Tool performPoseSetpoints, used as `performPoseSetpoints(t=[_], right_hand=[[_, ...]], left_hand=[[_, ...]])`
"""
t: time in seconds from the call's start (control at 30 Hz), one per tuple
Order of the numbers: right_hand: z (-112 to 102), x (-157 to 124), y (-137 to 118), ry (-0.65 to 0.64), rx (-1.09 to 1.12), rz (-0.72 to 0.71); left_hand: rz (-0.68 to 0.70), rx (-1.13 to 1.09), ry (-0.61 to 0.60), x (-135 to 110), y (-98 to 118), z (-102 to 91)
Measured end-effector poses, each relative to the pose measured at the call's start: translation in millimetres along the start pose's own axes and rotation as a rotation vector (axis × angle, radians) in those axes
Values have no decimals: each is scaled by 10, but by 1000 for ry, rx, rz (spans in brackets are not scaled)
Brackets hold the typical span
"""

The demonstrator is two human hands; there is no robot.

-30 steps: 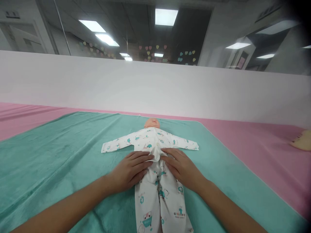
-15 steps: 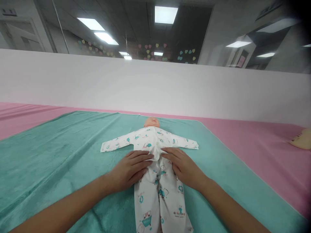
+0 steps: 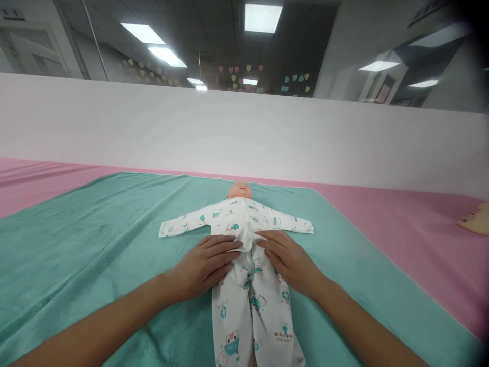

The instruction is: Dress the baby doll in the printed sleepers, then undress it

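"Left hand point(image 3: 204, 265) and right hand point(image 3: 293, 262): how are they held?"

"Both are laid palm-down, well apart at the wrists, with fingertips brought near each other on the lower front of a white long-sleeved cotton-looking jacket point(image 3: 225, 216) with teal prints. Whether cloth is pinched cannot be told."

"What has been changed?"

"Little. The lower fingers of the right hand have been drawn outward, so more of the white printed trousers point(image 3: 233, 311) is exposed; the jacket has been left nearly as it was, its hem overlapping the waist."

"And the position?"

"The clothes are stretched over the middle of a teal plush blanket point(image 3: 114, 250), with a smooth pinkish doll's head point(image 3: 240, 190) placed close to its far edge."

"Anything around?"

"Past the blanket's right edge, a flat beige object point(image 3: 476, 220), cut off by the frame, is seen on pink cloth point(image 3: 401, 229). The hem is partly hidden by the fingers."
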State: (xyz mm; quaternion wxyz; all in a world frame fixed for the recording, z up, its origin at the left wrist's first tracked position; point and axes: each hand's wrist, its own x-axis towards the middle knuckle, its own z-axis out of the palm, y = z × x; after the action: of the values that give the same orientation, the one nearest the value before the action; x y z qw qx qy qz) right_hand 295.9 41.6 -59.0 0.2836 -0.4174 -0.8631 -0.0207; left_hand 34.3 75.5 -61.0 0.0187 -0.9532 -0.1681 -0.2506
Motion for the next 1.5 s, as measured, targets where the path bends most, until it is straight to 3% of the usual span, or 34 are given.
performPoseSetpoints(t=[1.5], right_hand=[[-72, -15, -63, -82, 22, 45]], left_hand=[[-23, -32, -31, -16, -30, 32]])
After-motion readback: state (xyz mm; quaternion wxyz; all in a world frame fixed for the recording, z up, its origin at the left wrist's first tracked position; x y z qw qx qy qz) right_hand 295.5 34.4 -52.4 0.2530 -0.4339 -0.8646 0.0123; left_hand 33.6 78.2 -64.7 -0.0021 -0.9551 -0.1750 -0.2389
